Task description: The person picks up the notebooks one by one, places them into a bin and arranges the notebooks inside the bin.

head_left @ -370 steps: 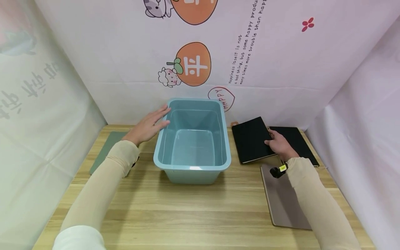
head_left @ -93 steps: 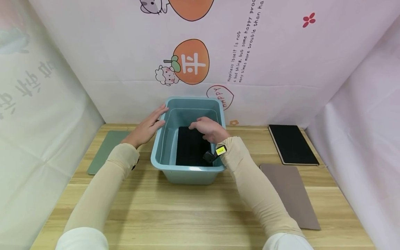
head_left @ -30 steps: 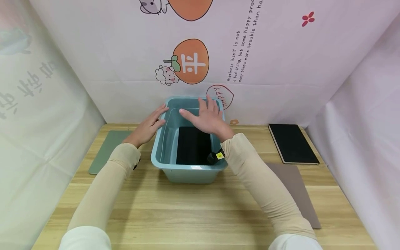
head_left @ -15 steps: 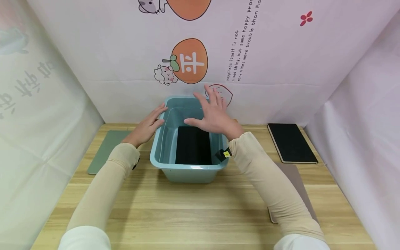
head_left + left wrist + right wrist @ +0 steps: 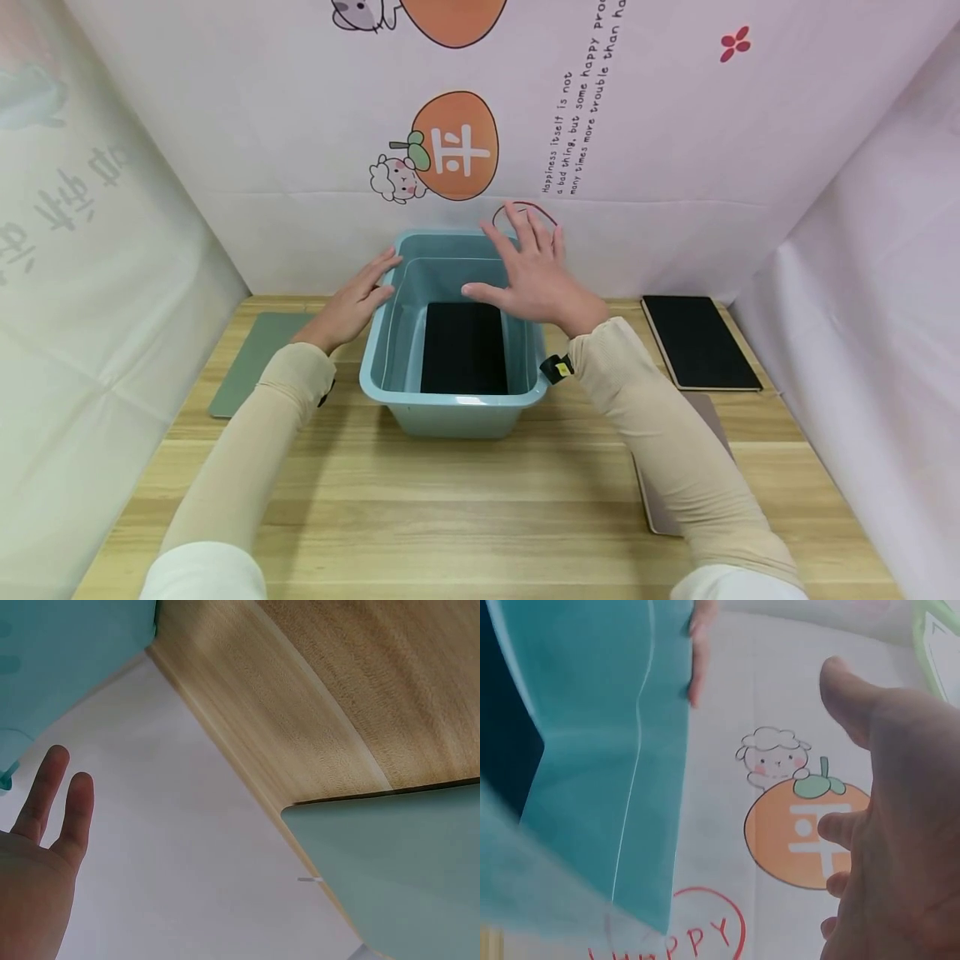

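A light blue plastic tub (image 5: 453,417) stands mid-table, and a black notebook (image 5: 463,350) lies flat on its floor. My left hand (image 5: 351,307) rests on the tub's left rim with fingers extended; in the left wrist view, two fingers of that hand (image 5: 45,855) reach up by the tub's wall (image 5: 67,660). Over the tub's right rim hovers my right hand (image 5: 536,279), its fingers spread and nothing held. The right wrist view shows that hand (image 5: 907,802) apart from the tub (image 5: 592,712).
Another black notebook (image 5: 701,342) lies at the back right. Nearer me is a brown-grey notebook (image 5: 660,500), partly under my right sleeve. A green notebook (image 5: 258,358) lies at the left, partly behind my left arm. A printed white sheet (image 5: 637,125) walls off the back.
The black notebook went from the table's right side into the tub. My right hand then let go, rose, and moved right over the rim. The left hand stays on the rim.
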A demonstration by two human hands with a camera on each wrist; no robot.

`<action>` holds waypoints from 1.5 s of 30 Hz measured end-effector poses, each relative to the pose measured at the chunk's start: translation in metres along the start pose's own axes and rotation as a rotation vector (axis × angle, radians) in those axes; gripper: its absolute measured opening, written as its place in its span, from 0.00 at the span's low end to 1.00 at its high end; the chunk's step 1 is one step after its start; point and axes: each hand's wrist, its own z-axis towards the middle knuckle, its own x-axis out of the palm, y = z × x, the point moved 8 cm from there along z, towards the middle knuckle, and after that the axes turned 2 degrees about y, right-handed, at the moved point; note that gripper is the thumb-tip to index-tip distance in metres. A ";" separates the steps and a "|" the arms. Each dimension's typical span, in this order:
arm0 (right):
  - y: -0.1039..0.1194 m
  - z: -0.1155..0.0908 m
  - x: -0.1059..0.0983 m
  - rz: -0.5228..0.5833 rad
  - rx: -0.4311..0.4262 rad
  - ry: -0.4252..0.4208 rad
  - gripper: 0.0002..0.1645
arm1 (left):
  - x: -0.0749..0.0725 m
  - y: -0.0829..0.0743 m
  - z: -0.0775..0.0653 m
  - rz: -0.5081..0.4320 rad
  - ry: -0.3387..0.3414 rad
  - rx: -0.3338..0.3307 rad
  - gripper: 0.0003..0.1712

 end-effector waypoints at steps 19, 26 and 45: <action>-0.047 -0.018 -0.001 -0.022 0.046 -0.069 0.54 | -0.001 -0.005 -0.002 -0.003 -0.012 0.009 0.34; -0.065 -0.025 0.006 -0.022 0.079 -0.056 0.53 | 0.000 -0.003 -0.001 0.008 -0.010 0.012 0.34; -0.102 -0.055 0.007 0.008 0.157 -0.050 0.54 | 0.001 0.002 0.000 0.013 -0.021 0.015 0.33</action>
